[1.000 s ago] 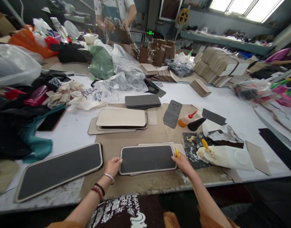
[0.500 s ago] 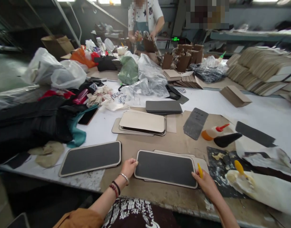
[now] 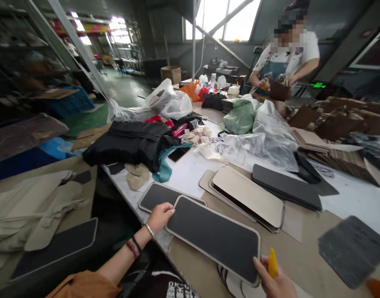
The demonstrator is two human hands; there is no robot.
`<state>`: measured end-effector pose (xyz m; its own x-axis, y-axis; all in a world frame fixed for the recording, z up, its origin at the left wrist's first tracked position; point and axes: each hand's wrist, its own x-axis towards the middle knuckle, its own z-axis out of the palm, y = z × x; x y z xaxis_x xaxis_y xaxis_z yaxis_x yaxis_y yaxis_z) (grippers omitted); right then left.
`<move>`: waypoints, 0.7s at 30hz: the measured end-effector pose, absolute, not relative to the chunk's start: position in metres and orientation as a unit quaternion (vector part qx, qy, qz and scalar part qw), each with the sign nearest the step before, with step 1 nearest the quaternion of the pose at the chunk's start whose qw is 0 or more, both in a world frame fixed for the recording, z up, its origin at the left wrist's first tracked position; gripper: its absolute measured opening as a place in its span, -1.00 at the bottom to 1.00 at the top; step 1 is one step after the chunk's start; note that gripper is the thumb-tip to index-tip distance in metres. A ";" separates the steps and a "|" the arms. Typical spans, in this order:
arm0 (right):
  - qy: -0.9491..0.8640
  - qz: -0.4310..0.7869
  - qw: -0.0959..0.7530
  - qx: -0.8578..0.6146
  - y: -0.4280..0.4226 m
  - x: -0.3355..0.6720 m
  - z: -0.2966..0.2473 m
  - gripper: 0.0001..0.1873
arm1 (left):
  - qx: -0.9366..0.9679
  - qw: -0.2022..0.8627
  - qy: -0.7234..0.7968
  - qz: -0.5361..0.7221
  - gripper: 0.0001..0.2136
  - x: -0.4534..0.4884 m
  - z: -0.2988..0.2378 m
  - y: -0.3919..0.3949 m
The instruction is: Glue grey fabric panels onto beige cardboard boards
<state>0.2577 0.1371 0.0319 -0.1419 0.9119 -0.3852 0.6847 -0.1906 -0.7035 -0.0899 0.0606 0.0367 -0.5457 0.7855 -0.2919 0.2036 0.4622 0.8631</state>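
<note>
A flat dark grey panel point(image 3: 213, 238) with rounded corners and a pale beige rim is held between my two hands, tilted, over the table. My left hand point(image 3: 160, 216) pinches its left end. The right end is gripped by my right hand point(image 3: 276, 276), which also keeps a yellow plastic spreader point(image 3: 272, 263) between its fingers; the spreader's lower part is hidden. Behind the held panel, partly covered by it, lies a second rimmed dark panel point(image 3: 157, 195). Pale-edged pieces point(image 3: 235, 283) show beneath the held panel's right end.
Beyond lie a stack of beige panels point(image 3: 247, 191) and a dark stack point(image 3: 286, 187). A grey sheet point(image 3: 353, 250) is at right. Black fabric point(image 3: 131, 142), a phone point(image 3: 179, 154) and plastic bags point(image 3: 267, 140) cover the back. A co-worker point(image 3: 286, 62) stands across the table.
My view has swung left. Both hands have lifted the dark panel off the pieces under it and carried it leftward, so it now overlaps the second panel in view.
</note>
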 end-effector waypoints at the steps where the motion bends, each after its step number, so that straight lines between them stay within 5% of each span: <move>1: -0.625 0.432 0.144 -0.634 0.140 0.232 0.031 -0.61 | 0.311 0.345 0.783 0.414 -0.83 -0.109 0.040 0.057; 8: -0.654 0.444 0.162 -0.590 0.152 0.121 0.016 -0.63 | 0.279 0.328 0.801 0.417 -0.81 -0.198 0.046 0.042; 21: -0.626 0.440 0.162 -0.624 0.142 0.079 0.009 -0.69 | 0.280 0.392 0.781 0.397 -0.72 -0.247 0.019 0.045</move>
